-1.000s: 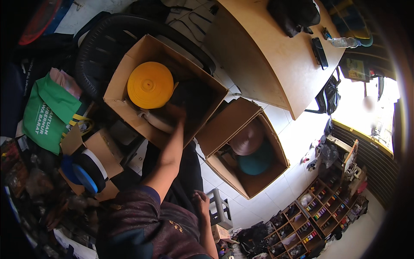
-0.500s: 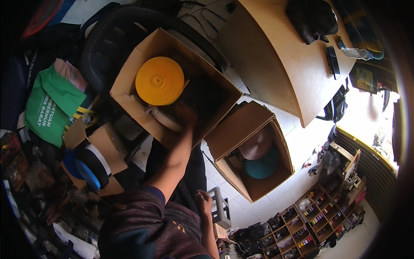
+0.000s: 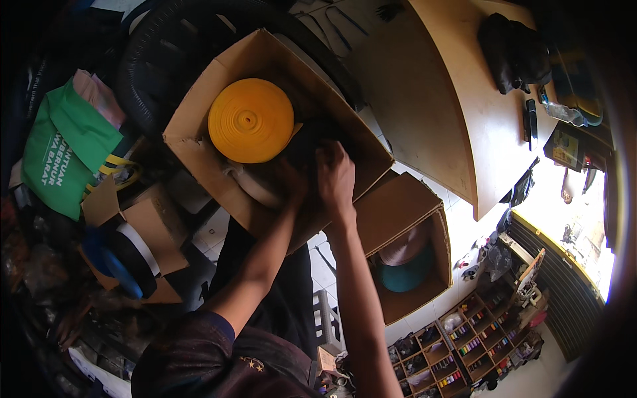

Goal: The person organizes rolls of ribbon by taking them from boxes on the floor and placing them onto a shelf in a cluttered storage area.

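An open cardboard box [image 3: 192,142] stands in front of me with a big yellow roll of webbing [image 3: 251,121] in its left part. Beside that roll lies dark material [image 3: 312,136], too shadowed to name. Below it is a pale rolled piece [image 3: 255,189]. My left hand [image 3: 292,180] reaches down into the box just under the yellow roll, its fingers lost in shadow. Over the dark material, at the box's right side, my right hand [image 3: 336,174] has its fingers curled and closed; what they hold is hidden.
A second cardboard box [image 3: 415,292] with a teal roll [image 3: 403,275] stands at right, below a wooden table [image 3: 458,99]. At left are a green bag [image 3: 70,149] and a small box with blue, black and white rolls [image 3: 129,262]. A black chair [image 3: 142,79] is behind.
My right hand has come up from beside my leg into the box, next to my left hand. My left hand stays low in the box. The view has shifted slightly.
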Tool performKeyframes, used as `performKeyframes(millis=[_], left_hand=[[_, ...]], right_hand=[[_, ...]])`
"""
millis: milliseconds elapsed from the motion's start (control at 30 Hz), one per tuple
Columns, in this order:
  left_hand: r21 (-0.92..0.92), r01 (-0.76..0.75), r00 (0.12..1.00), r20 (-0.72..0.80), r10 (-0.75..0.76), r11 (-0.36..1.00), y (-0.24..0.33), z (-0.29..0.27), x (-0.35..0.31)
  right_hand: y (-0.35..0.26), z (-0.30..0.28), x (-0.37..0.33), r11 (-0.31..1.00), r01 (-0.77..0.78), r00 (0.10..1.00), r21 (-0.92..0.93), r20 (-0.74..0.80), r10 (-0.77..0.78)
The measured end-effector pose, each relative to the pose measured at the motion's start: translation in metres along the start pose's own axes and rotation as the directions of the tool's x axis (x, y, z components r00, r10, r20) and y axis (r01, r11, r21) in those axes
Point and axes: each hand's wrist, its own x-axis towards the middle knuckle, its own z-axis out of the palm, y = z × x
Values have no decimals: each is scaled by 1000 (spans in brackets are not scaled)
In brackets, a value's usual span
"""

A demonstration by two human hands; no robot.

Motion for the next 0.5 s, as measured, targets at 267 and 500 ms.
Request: performKeyframes(millis=[267,500], left_hand=[[119,-194,976,-75,204,974,-77,45,3],[37,148,984,93,-151,988,-14,9,-4]], right_hand=[[155,72,89,869,-222,863,-442,326,386],[184,96,84,906,-369,878,-208,243,413]])
